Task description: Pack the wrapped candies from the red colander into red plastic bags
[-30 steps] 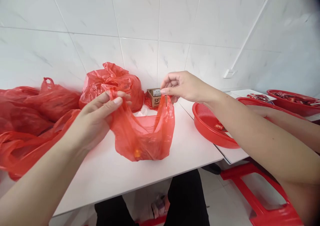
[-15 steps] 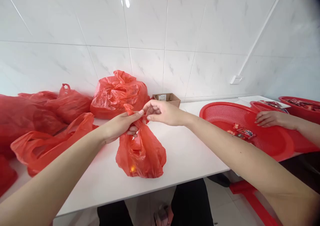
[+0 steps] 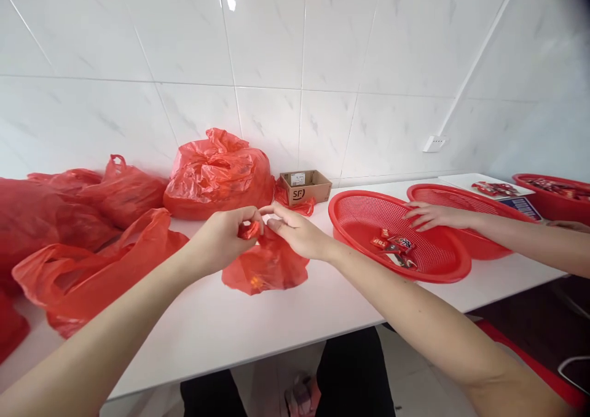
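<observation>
In front of me a small red plastic bag (image 3: 270,269) rests on the white table, with something orange-yellow showing through its side. My left hand (image 3: 225,236) is closed round the bunched top of this bag, and a twist of red plastic sticks out of the fist. Close against it, my right hand (image 3: 299,231) has its fingers bent and pinched at the bag's neck. Exactly how the plastic runs between the fingertips is hidden.
Several filled red bags (image 3: 219,174) stand along the wall and to my left. A cardboard box (image 3: 313,191) is behind my right hand. On the right, a red basket (image 3: 341,220) holds a few packets; a co-worker's hand (image 3: 428,215) touches it. More baskets and a scale (image 3: 519,205) lie beyond.
My left hand has turned over and closed into a fist round the bag's top. The bag sits slightly farther back. The co-worker's basket and hand have shifted left, towards me.
</observation>
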A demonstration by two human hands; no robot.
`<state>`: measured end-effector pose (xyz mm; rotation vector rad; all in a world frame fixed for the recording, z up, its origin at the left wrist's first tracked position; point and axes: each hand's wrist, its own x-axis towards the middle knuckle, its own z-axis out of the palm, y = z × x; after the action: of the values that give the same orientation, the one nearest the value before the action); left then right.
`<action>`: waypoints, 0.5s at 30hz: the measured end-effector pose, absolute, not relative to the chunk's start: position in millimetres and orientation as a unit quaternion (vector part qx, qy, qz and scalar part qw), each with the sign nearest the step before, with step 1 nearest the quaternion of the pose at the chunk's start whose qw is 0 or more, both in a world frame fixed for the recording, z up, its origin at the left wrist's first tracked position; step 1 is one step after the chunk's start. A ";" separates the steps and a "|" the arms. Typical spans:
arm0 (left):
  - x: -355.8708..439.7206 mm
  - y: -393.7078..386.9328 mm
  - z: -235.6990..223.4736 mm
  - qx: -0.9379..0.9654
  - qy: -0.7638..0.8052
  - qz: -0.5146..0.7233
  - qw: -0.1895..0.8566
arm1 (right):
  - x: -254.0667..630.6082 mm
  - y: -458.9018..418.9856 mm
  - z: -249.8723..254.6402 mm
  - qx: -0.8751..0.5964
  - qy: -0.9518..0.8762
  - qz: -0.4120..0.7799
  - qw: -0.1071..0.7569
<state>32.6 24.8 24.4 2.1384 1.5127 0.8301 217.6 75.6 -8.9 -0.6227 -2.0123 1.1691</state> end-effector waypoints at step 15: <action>-39.6 4.8 -32.3 0.760 0.586 0.278 0.040 | 251.4 79.1 -51.8 -0.366 -0.804 0.365 0.294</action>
<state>-39.6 4.8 -32.3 2.3283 1.7949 0.8532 251.4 79.1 -51.8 -0.9747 -2.1395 0.9713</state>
